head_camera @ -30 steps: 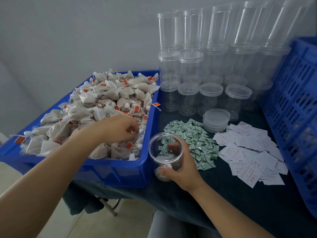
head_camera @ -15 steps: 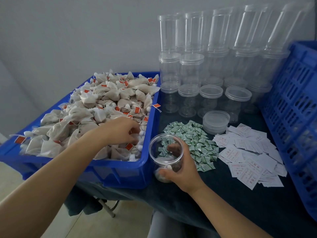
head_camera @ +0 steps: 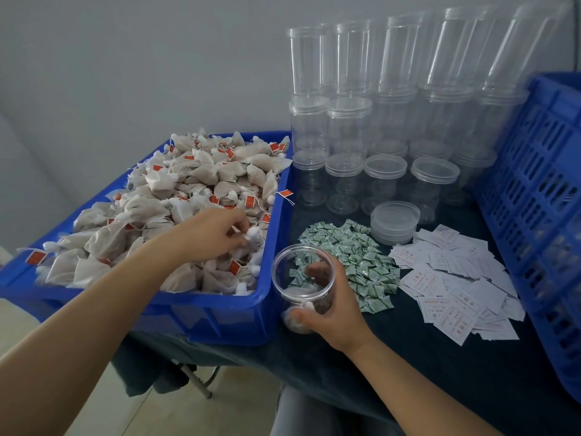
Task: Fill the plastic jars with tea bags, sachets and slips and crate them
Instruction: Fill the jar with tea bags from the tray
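Observation:
A blue tray [head_camera: 220,313] on the left is heaped with beige tea bags [head_camera: 201,180] bearing red tags. My left hand [head_camera: 207,234] reaches into the heap near its right side and pinches a tea bag [head_camera: 253,236] by its white knotted end. My right hand [head_camera: 327,306] grips an open clear plastic jar [head_camera: 303,278] standing on the dark cloth just right of the tray; a tea bag or two lie at its bottom. Green sachets [head_camera: 355,256] are piled behind the jar. White paper slips [head_camera: 456,278] are spread to their right.
Stacked clear jars [head_camera: 390,121] with lids stand along the back wall. A small stack of loose lids [head_camera: 394,221] sits behind the sachets. A blue slotted crate [head_camera: 540,221] stands at the right edge. The table's front edge drops to a tiled floor.
My left hand has shifted slightly right in the tray and closed its fingertips on a tea bag's white end. My right hand and the jar have stayed in place.

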### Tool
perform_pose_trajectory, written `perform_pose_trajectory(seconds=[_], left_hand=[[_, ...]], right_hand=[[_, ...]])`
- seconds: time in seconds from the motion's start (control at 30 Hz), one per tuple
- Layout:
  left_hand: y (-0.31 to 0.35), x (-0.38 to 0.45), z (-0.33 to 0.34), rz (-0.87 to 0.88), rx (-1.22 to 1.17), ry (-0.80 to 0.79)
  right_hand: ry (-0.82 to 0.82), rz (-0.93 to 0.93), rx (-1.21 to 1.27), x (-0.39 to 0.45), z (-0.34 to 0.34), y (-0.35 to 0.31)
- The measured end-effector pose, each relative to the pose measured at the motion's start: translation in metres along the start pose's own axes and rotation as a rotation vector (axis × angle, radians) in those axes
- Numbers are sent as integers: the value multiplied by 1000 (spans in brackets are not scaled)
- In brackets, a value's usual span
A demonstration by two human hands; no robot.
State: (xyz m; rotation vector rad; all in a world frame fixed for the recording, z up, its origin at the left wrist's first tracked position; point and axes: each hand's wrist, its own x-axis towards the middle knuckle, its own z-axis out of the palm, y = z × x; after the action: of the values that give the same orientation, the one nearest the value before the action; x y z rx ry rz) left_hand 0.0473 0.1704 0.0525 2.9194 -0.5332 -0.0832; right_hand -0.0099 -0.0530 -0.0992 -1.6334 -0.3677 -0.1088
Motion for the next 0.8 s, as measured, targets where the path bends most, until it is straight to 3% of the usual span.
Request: perform_pose_trajectory(seconds=[0.37,0.5,0.67,0.8], left_hand=[[33,-12,-28,41,-499,215],[49,-17,-34,106,-672,181],[66,-21,-26,235,-702,56],[76,-20,-13,299,-490,49]], right_hand=[[-7,-10,12,-1,0,0],[1,-12,10,0,0,0],[4,-23,2,1,0,2],[11,-40,32,2,1,-1]])
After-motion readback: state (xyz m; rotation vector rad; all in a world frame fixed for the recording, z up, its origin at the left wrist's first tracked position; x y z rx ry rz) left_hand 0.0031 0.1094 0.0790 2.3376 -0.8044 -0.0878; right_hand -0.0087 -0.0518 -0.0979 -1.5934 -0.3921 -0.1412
